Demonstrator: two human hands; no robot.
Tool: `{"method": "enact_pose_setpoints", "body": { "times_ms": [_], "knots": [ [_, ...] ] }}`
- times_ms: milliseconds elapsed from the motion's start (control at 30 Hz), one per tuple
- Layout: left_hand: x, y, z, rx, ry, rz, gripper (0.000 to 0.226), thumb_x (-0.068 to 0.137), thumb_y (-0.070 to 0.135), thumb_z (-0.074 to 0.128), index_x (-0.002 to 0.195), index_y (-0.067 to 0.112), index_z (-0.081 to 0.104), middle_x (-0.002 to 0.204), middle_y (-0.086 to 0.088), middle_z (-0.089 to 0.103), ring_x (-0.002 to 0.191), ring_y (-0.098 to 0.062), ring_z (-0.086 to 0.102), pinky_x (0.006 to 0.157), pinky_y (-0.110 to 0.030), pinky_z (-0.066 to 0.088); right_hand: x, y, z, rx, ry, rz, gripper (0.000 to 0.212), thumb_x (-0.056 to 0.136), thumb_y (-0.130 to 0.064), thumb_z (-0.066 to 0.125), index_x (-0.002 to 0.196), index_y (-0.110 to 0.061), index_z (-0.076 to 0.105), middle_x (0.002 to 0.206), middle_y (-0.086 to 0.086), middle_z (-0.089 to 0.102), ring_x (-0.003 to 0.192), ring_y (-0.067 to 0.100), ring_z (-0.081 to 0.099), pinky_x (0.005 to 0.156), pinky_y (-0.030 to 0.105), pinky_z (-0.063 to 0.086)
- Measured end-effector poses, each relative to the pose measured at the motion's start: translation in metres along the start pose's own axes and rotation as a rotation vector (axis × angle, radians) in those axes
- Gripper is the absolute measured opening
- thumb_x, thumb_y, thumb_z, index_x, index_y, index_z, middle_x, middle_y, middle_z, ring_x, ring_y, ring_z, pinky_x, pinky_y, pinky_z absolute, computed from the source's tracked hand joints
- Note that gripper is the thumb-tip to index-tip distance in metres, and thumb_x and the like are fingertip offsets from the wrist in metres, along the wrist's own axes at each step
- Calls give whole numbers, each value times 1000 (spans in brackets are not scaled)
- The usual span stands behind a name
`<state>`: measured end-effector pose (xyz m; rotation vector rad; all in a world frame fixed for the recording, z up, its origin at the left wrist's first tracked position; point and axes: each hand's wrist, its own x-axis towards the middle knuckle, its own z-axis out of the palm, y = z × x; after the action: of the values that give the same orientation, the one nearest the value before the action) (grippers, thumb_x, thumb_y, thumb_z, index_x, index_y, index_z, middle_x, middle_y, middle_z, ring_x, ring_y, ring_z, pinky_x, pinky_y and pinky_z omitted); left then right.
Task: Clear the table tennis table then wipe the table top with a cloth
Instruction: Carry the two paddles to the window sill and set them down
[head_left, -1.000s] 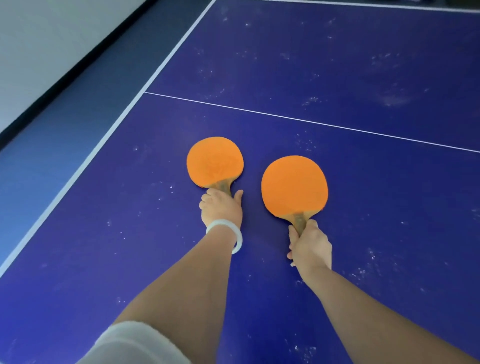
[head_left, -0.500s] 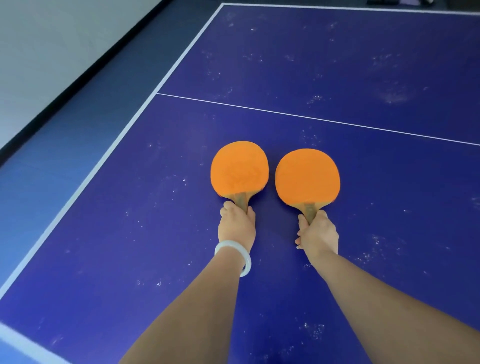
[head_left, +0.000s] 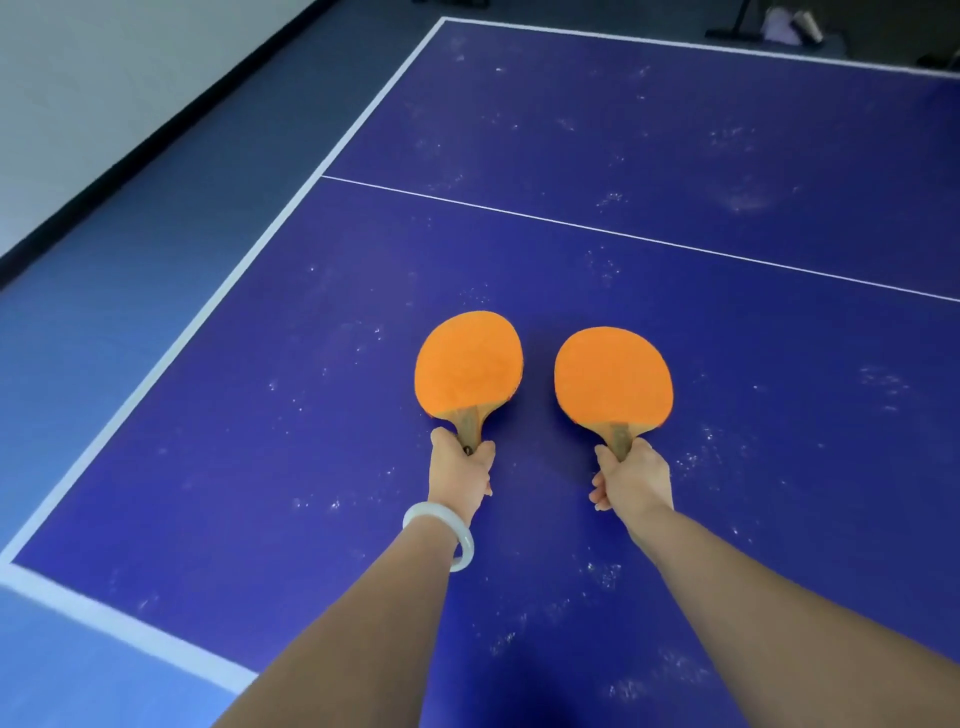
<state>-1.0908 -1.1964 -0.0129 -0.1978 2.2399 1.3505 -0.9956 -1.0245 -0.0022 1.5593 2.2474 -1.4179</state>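
Left paddle (head_left: 467, 364), handle wrapped by curled fingers of left hand (head_left: 460, 480); right paddle (head_left: 613, 376) likewise in right hand (head_left: 631, 480). Both at frame centre, slightly apart, on or just over dusty table top (head_left: 260, 467), cannot tell which. Long axes up-frame, blades beyond knuckles.

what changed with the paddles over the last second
The left paddle, earlier farther out, drew level beside the right paddle; both now seem lifted slightly off the table. Nothing newly taken or let go: left hand and right hand gripped the handles throughout, orange faces up.
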Motion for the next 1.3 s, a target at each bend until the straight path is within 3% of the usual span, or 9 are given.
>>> {"method": "enact_pose_setpoints", "body": {
  "times_ms": [100,200,367,500,933,1300],
  "knots": [
    [-20,-9,-10,14,7,-27,21,93,18,57,102,12,38,80,-12,46,63,-20,43,35,-10,34,-16,2,-4,-19,-10,-23,16,101,-26,53,103,-9,53,76,9,69,52,17,64,51,26,51],
    [-46,-22,-25,-2,80,-86,19,94,17,56,88,15,38,81,-9,46,67,-20,46,34,-12,35,-34,5,-4,-50,-41,-83,16,100,-27,54,103,-11,53,76,8,69,50,14,64,47,23,48],
    [-115,-58,-58,-207,239,-195,9,90,8,52,95,15,49,77,-9,53,57,-19,53,52,-28,53,-76,8,7,-166,-184,-247,17,100,-27,55,104,-11,53,77,7,68,54,15,67,42,20,48],
    [-177,-95,-85,-298,363,-229,5,89,8,53,90,10,49,68,-8,54,45,-20,47,43,-25,47,-118,12,26,-258,-332,-408,17,100,-28,55,102,-12,54,78,6,68,52,14,67,40,17,45],
    [-371,-256,-187,-430,820,-371,9,91,15,59,85,17,52,60,-6,46,42,-19,43,37,-22,39,-315,31,125,-457,-803,-771,11,97,-17,52,93,-8,52,71,10,63,43,14,59,39,24,44],
    [-556,-396,-310,-539,1137,-503,42,81,57,60,82,16,55,50,1,51,34,-14,46,39,-24,39,-566,69,263,-700,-1082,-1019,10,94,-16,53,90,-7,54,72,9,62,46,16,57,42,24,43]
  ]
}}
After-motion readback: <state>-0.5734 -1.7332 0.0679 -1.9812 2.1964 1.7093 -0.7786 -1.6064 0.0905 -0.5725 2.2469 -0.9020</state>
